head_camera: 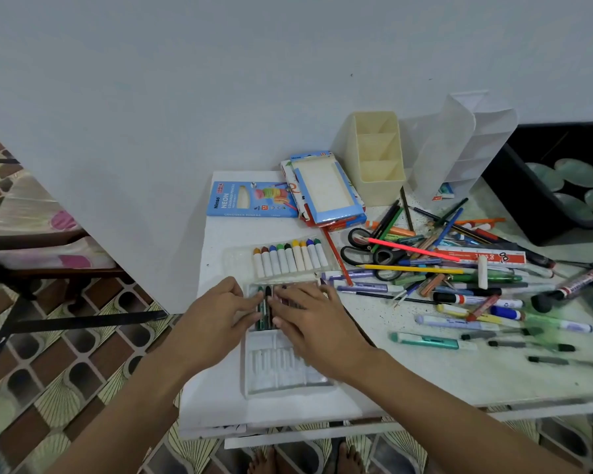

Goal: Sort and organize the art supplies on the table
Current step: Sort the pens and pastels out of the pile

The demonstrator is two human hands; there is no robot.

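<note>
Art supplies lie across a white speckled surface [425, 381] set against a pale wall.

Head view:
- Near the front edge sits a clear plastic ribbed crayon tray [285, 371]. Its far end holds a dark green crayon [261, 311] and a black crayon [268, 304] side by side.
- The left hand [216, 313] reaches in from the left with its fingers nearly straight. Forefinger tip and thumb tip touch the green crayon's left side and do not wrap round it.
- The right hand [308, 319] lies flat over the tray's far right part, fingers spread and straight, covering whatever crayons are under it. The thumb rests beside the black crayon.
- Just behind is a second clear tray [235, 260] with a row of white-wrapped crayons [288, 260], tips in brown, blue, green, yellow and others.
- Further back lie a flat blue neon coloured-pencil box [250, 200], then an open blue windowed box [326, 189] lying on other packets.
- A cream three-compartment plastic holder [377, 159] and a translucent plastic organiser [459, 148] stand by the wall.
- To the right is a loose heap: black-handled scissors [370, 249], a pink pencil [411, 249], a red ruler [480, 257], a yellow pencil [408, 268], markers and pens.
- A teal-and-white pen-shaped item [425, 340] lies apart, nearer the front.
</note>
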